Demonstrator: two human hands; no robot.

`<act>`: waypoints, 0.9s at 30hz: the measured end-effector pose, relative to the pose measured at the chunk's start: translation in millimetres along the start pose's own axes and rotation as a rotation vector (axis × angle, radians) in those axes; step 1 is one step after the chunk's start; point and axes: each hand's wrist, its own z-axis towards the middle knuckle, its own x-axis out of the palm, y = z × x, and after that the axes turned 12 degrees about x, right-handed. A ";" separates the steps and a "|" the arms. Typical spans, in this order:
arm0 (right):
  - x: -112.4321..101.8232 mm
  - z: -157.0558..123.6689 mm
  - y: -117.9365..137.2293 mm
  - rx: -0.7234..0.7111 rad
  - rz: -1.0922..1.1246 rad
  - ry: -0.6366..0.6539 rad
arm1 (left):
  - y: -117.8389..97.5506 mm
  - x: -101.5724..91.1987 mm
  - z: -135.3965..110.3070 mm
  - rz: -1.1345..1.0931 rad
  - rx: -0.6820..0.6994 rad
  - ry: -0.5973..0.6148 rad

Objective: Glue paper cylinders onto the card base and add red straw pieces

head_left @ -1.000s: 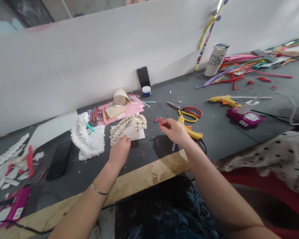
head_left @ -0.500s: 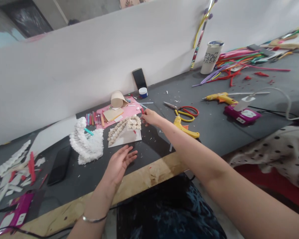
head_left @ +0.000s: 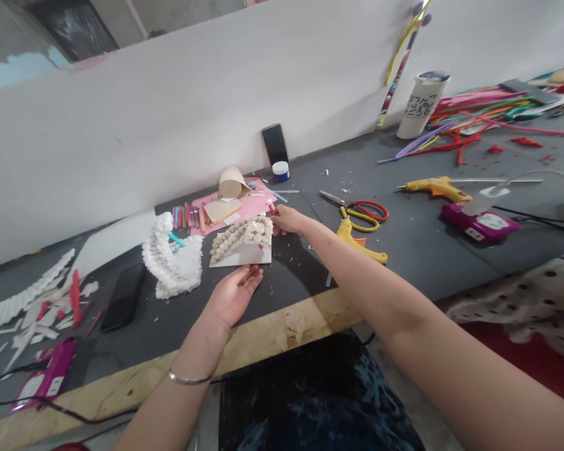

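A small craft model (head_left: 237, 238) of beige rolled pieces curves over a white base board (head_left: 230, 259) in front of me. My right hand (head_left: 286, 220) is at the model's right side, its fingers closed on a small red piece (head_left: 272, 207) with a pale tip. Most of that piece is hidden by the fingers. My left hand (head_left: 237, 291) is at the front edge of the base board, fingers stretched and palm turned up, with nothing in it. Left of the model stands a fluffy white model (head_left: 173, 266) with a turquoise stick (head_left: 176, 239) on it.
Scissors (head_left: 357, 210) and a yellow glue gun (head_left: 355, 241) lie right of my forearm. Another glue gun (head_left: 435, 186) is beside a purple power strip (head_left: 479, 220). A phone (head_left: 123, 297), paper scraps (head_left: 42, 313), pink paper (head_left: 256, 200) and a cup (head_left: 423, 106) are also on the table.
My left hand has moved up closer to the base board's front edge, its fingers now nearer together. My right hand stays beside the model with the red piece. The view has shifted slightly left.
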 end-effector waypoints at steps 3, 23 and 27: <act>0.0 -4.0 -1.8 -0.004 0.006 -0.007 | 0.2 0.0 -0.3 -0.008 0.015 -0.032; 24.1 -62.9 -16.5 -0.100 -0.017 -0.035 | -4.5 -16.0 7.1 -0.026 0.237 -0.173; 28.5 -65.2 -20.0 -0.152 -0.034 -0.078 | -4.5 -23.5 8.2 -0.023 0.275 -0.197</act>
